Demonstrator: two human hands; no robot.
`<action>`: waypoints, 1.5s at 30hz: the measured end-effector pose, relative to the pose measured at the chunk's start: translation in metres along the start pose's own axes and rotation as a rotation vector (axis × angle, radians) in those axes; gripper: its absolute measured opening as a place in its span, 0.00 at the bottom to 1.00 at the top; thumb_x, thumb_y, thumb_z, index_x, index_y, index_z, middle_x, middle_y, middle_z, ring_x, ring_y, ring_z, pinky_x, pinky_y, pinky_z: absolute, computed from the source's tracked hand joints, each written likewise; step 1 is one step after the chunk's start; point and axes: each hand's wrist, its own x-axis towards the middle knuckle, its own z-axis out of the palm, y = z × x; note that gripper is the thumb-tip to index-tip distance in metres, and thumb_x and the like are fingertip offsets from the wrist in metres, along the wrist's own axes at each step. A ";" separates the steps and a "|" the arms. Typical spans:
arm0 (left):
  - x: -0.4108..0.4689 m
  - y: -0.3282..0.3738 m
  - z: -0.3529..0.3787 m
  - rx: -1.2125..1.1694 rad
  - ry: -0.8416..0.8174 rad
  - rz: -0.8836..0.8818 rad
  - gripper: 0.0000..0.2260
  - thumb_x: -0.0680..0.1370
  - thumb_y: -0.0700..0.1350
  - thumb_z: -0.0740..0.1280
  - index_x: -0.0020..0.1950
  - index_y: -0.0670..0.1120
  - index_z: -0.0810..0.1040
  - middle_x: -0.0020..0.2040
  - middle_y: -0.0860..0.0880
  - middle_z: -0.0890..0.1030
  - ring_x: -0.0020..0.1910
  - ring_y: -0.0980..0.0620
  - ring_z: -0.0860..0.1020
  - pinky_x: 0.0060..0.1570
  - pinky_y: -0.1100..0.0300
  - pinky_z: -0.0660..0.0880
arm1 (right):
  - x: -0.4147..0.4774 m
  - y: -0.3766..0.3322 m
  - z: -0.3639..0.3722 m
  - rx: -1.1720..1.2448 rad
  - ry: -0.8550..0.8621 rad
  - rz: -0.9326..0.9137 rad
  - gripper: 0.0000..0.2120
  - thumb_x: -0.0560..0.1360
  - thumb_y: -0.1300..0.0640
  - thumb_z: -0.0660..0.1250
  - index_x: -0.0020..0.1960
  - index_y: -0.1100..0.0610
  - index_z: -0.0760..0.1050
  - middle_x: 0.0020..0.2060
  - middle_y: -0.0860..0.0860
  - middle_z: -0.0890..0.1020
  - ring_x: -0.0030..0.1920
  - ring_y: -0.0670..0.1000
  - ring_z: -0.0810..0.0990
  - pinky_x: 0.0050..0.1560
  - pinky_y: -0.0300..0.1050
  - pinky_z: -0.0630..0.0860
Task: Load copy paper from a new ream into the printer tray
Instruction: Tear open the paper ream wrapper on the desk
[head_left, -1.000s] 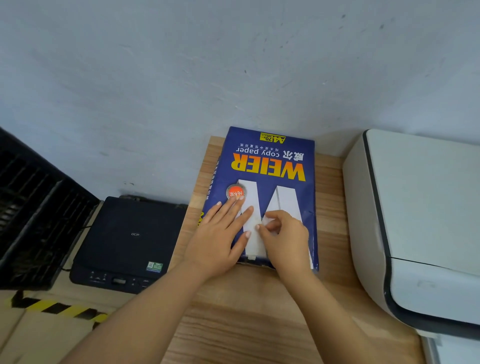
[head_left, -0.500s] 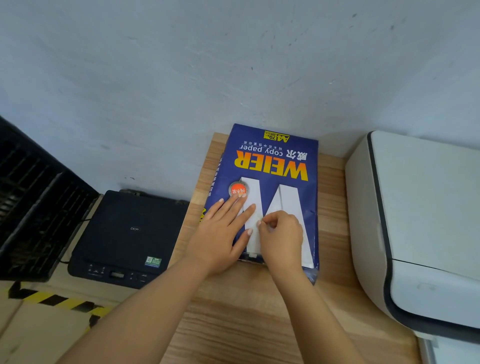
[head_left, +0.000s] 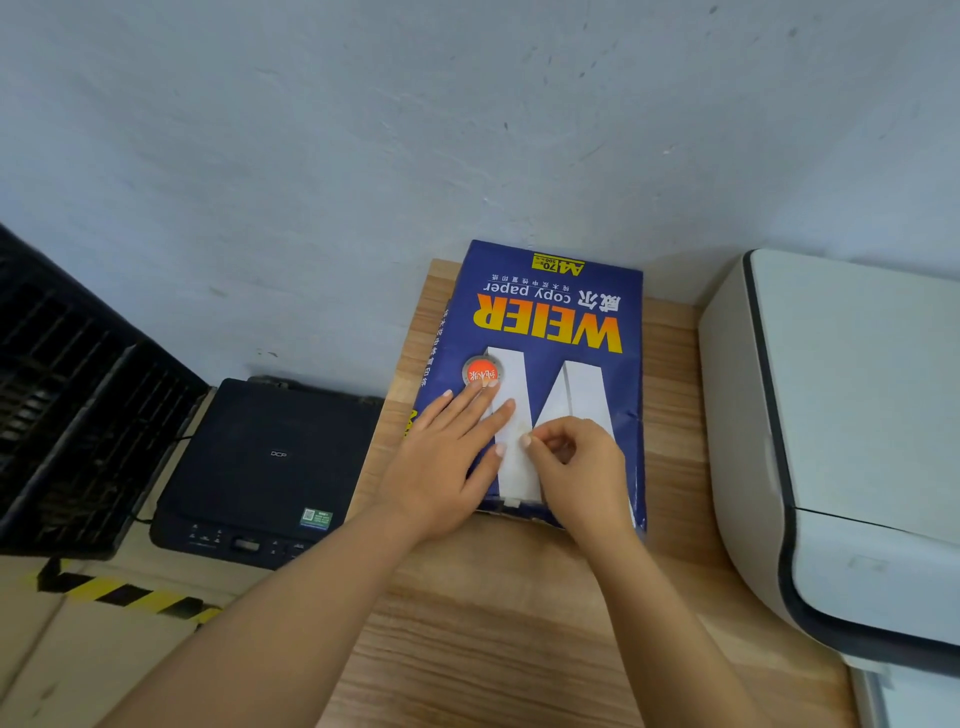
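On the blue wrapped paper ream (head_left: 545, 374), the left hand (head_left: 452, 457) presses flat and open; the right hand (head_left: 576, 467) pinches at the wrapper. Opening is underway; tearing the near end seems next.

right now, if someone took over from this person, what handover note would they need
Left hand: flat on the ream, fingers spread, holding it down.
Right hand: curled on the wrapper near the ream's near end, fingertips pinched; whether it has a flap is unclear.
Ream: flat on the wooden table, far end at the wall, between the black printer on the left and the white printer on the right.
Done: ream in place.
Left: open the wrapper, take paper out, load the tray. No tray in view.
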 end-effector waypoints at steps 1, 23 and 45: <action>0.000 -0.001 -0.001 -0.036 -0.010 -0.002 0.21 0.82 0.53 0.49 0.76 0.56 0.57 0.77 0.56 0.54 0.76 0.61 0.47 0.75 0.63 0.42 | -0.003 0.003 -0.002 0.004 -0.018 -0.038 0.02 0.73 0.56 0.70 0.42 0.53 0.79 0.39 0.46 0.79 0.39 0.43 0.75 0.37 0.29 0.68; 0.009 0.001 -0.014 -0.109 -0.228 -0.078 0.24 0.80 0.61 0.50 0.76 0.60 0.51 0.78 0.59 0.46 0.71 0.67 0.39 0.73 0.61 0.41 | -0.040 0.037 -0.032 -0.039 -0.260 -0.438 0.01 0.71 0.50 0.71 0.43 0.46 0.81 0.41 0.40 0.78 0.50 0.47 0.74 0.51 0.32 0.70; 0.005 0.003 -0.020 -0.080 -0.254 -0.046 0.38 0.72 0.70 0.58 0.77 0.60 0.46 0.72 0.64 0.35 0.70 0.67 0.33 0.72 0.60 0.36 | -0.059 0.042 -0.042 0.063 -0.285 -0.470 0.02 0.70 0.49 0.72 0.41 0.47 0.81 0.41 0.41 0.77 0.47 0.48 0.75 0.47 0.34 0.70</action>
